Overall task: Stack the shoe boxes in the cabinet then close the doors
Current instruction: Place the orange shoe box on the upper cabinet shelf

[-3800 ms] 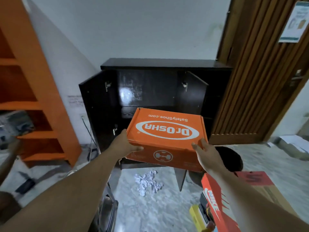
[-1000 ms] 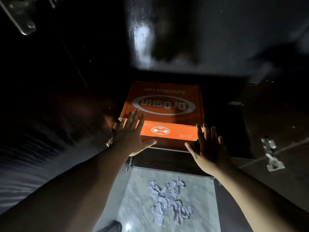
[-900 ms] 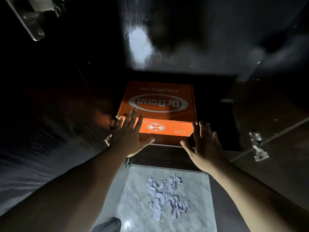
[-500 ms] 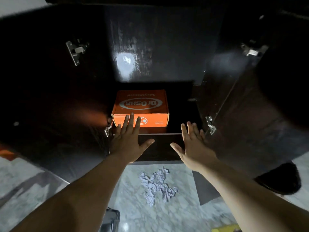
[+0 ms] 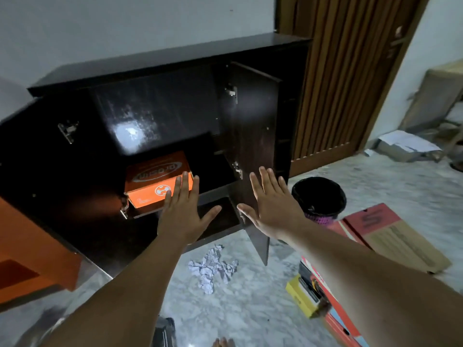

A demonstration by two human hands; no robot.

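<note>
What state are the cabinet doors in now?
Open. The right door swings outward, the left door too, and the orange box shows inside the cabinet.

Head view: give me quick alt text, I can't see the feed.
An orange shoe box sits on the shelf inside an open dark cabinet. The left hand and right hand are raised, open and empty, before it. More shoe boxes and crumpled paper lie on the floor.

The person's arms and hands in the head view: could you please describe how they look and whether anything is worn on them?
Both forearms are bare as far as the frame shows: no sleeves, gloves, watch or bracelet. The left hand and the right hand show no rings, marks or bandages. Nothing else is worn.
</note>
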